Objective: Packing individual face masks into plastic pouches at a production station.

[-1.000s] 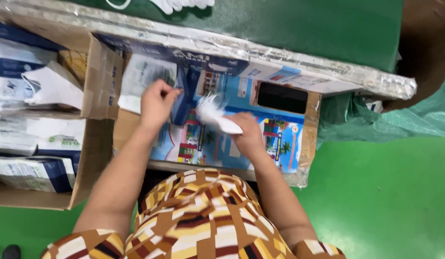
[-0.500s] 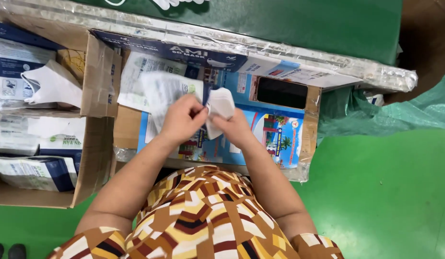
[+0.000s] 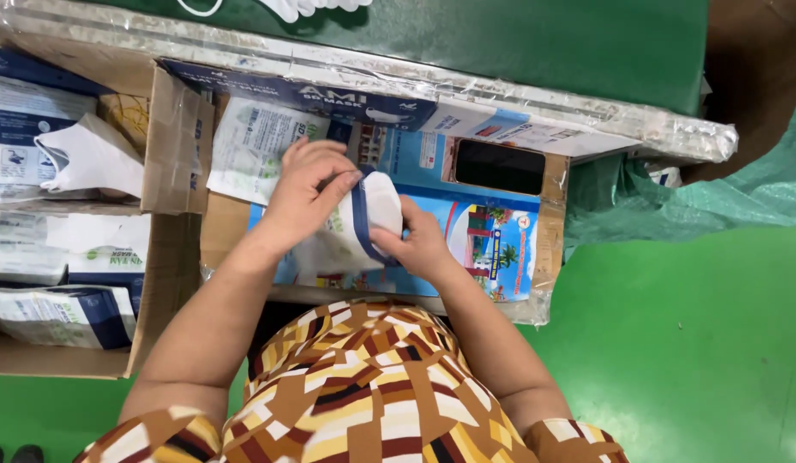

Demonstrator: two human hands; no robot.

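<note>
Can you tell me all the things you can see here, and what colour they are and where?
packet with a dark blue edge: one, white and clear, held between both hands at the middle.
white mask: one, white, lying in the cardboard box at the left.
cardboard box: one, brown, at the left, holding stacked packets.
stacked packets: several, white and dark blue, in the left box.
printed sheet: one, blue with a colourful picture, under the hands.
plastic-wrapped ledge: one, shiny, across the top.
green floor: at the right and below.
patterned dress: one, brown, yellow and white, at the bottom.
left hand: one, on the packet's left side.
right hand: one, on the packet's right side.
</note>
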